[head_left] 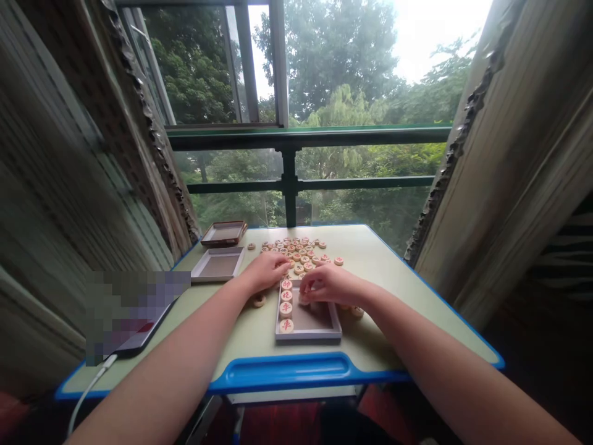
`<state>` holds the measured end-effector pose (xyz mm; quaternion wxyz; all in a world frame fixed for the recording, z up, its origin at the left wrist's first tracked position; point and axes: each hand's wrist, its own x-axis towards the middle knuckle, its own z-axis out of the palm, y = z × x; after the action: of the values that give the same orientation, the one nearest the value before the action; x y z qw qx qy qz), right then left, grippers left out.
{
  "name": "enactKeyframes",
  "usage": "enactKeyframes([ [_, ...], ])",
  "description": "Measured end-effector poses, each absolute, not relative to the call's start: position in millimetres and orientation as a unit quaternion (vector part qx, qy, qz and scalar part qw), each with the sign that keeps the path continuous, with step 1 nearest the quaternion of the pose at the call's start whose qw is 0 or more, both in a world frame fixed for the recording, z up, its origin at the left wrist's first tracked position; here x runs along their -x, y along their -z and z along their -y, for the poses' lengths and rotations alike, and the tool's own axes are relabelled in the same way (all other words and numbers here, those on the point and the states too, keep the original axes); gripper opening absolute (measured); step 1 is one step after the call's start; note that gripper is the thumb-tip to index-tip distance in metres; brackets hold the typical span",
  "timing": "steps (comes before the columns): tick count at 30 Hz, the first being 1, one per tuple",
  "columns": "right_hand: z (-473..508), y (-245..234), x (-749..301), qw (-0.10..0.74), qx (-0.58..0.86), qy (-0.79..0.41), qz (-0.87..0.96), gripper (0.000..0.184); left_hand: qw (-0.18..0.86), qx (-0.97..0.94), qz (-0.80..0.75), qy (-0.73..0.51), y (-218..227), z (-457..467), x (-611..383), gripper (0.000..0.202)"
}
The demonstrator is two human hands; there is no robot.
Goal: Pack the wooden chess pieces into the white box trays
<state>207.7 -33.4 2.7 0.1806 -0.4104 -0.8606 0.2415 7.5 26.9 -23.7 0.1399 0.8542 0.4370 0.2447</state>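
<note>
Round wooden chess pieces (296,250) with red and dark characters lie scattered on the far middle of a pale table (407,309). A grey box (319,330) near the front edge holds a column of red-marked pieces (286,306) along its left side. My left hand (267,271) rests curled on the pieces just beyond the box's far left corner. My right hand (327,283) hovers over the box's far edge, fingers pinched on a piece (303,300). Another piece (258,301) lies under my left wrist.
A grey tray (217,264) and a brown tray (225,233) sit at the table's far left. A phone (143,337) with a white cable (88,389) lies at the left front. A blue groove (287,371) runs along the front edge. Window railing stands behind the table.
</note>
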Motion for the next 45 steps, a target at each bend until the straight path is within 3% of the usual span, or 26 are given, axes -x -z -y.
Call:
enactKeyframes([
  [5,35.3,-2.1,-207.9,0.150,0.406,-0.167,0.886,0.015,0.163,-0.852,-0.426,-0.257,22.1,-24.2,-4.4,0.021],
  [9,34.2,-4.1,-211.5,0.123,0.375,-0.137,0.909,0.024,0.137,-0.858,-0.428,-0.247,21.6,-23.1,-2.7,0.023],
  [12,34.7,-5.0,-211.0,0.115,0.370,-0.125,0.914,0.022,0.118,-0.865,-0.427,-0.235,21.0,-22.2,-2.2,0.026],
  [28,59.6,-2.1,-187.2,0.214,0.227,-0.153,0.938,0.023,0.113,-0.873,-0.429,-0.204,19.6,-23.4,-0.7,0.033],
  [45,65.2,-3.7,-180.2,0.201,0.223,-0.093,0.950,0.020,0.092,-0.880,-0.423,-0.195,17.6,-20.9,-1.0,0.031],
])
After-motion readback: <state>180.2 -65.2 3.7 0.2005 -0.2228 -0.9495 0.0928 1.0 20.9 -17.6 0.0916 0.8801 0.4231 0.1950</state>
